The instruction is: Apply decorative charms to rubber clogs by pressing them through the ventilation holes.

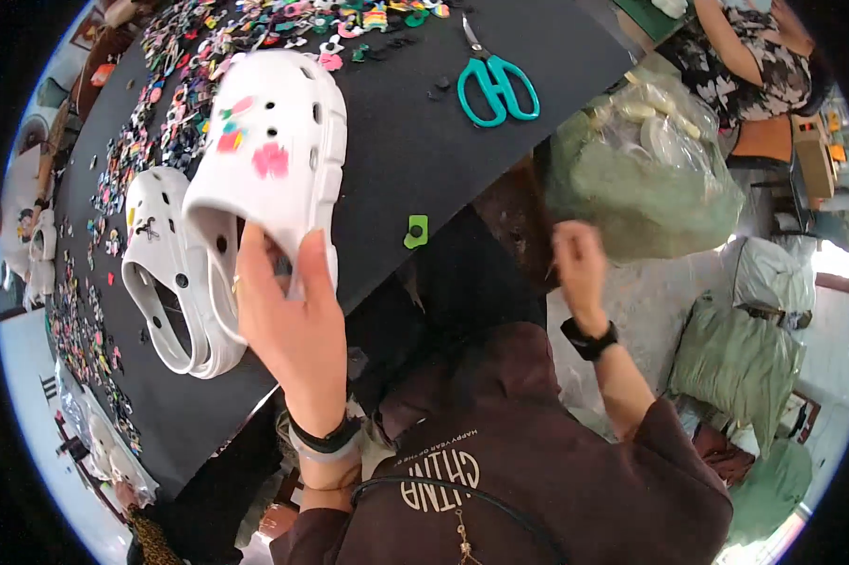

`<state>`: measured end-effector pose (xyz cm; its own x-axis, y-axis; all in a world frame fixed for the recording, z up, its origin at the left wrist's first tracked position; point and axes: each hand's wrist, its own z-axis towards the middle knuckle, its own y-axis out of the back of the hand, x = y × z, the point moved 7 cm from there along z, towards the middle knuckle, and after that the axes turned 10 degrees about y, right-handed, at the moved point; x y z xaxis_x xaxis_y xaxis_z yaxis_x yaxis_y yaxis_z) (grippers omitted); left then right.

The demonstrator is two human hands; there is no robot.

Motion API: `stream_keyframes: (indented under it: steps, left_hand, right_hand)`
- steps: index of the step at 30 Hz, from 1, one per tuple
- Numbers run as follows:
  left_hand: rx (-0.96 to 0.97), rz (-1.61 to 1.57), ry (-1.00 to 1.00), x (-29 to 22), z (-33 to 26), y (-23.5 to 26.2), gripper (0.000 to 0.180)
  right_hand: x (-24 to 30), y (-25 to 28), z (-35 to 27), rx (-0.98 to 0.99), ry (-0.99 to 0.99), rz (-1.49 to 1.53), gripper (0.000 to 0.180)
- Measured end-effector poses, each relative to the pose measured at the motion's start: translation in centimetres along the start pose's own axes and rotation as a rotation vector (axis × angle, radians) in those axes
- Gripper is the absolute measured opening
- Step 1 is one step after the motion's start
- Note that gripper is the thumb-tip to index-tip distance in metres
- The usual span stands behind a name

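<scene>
My left hand (pixel 293 320) is closed on the heel end of a white foam clog (pixel 293 141), thumb and fingers gripping inside its opening. Pink, red and green shoe charms dot the clog's upper, slightly blurred. Beside it on the black table stands another white clog (pixel 152 221) with a dark charm and a yellow one. My right hand (pixel 582 268) is off the table's edge, near a green sack. Its fingers are curled in; whatever they hold, if anything, is too small and blurred to make out. A bright green tag-like piece (pixel 415 232) lies near the table edge.
Scissors with turquoise handles (pixel 498 89) lie on the black table (pixel 396 151). Colourful charms (pixel 184 104) are heaped along its far and left sides. Right of the table stands a green sack (pixel 641 202) with clear plastic bags. More sacks (pixel 740 363) and another person (pixel 754 56) are farther right.
</scene>
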<state>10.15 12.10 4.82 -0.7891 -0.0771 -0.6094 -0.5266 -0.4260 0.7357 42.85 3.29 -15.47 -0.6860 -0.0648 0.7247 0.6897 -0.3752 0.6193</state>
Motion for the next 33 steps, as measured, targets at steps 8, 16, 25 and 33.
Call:
stream_keyframes:
  steps: [8, 16, 25, 33]
  left_hand:
    - [-0.312, 0.07, -0.215, -0.7, -2.8, 6.7, 0.022]
    - [-0.445, 0.109, 0.036, 5.2, -3.0, 10.2, 0.029]
    - [-0.409, 0.148, 0.088, 7.0, -2.4, 10.5, 0.041]
    - [-0.535, -0.039, 0.351, 11.9, -0.7, 12.1, 0.05]
  right_hand:
    - [-6.4, -7.0, -6.4, 0.533, -0.134, -0.291, 0.026]
    - [7.3, -6.1, 3.3, 0.431, 0.144, -0.178, 0.021]
    - [20.6, -5.4, 6.6, 0.716, 0.17, 0.266, 0.022]
    - [23.5, -6.0, 9.1, 0.438, 0.306, 0.001, 0.065]
